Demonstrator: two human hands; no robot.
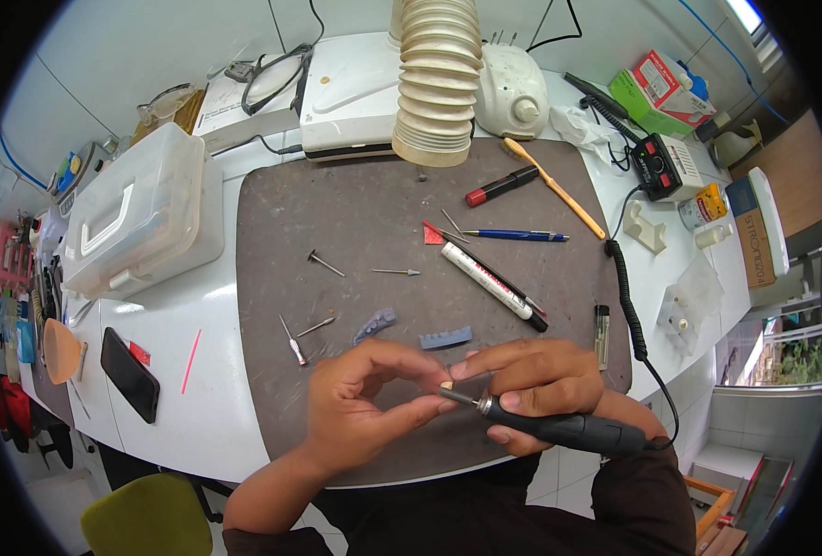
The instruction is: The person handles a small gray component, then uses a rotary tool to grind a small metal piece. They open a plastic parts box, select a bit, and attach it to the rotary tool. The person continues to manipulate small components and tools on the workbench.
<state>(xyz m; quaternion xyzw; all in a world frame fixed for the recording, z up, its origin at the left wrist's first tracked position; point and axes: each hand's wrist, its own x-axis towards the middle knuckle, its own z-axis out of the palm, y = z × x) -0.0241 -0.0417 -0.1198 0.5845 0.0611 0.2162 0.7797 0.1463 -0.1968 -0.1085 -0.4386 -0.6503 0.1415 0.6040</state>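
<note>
Between the thumb and fingertips of my left hand (364,398) is a tiny cream-coloured piece that looks like a dental crown (447,385). My right hand (550,375) grips a black rotary handpiece (568,431), its grey cylindrical bit (458,396) pointing left, right by the crown. Whether bit and crown touch is too small to tell. Just beyond my hands lie two grey-blue tooth model pieces, one curved (375,325) and one straight (445,338). Loose handpiece bits are scattered on the brown mat, among them a disc-headed one (326,263) and a cone-tipped one (396,271).
A coiled cord (626,296) runs from the handpiece to a control box (665,167) on the right. Overhead hangs a ribbed hose (437,83). A white marker (494,287), blue pen (517,235) and wooden brush (559,190) lie beyond. Left are a plastic case (142,222) and phone (130,373).
</note>
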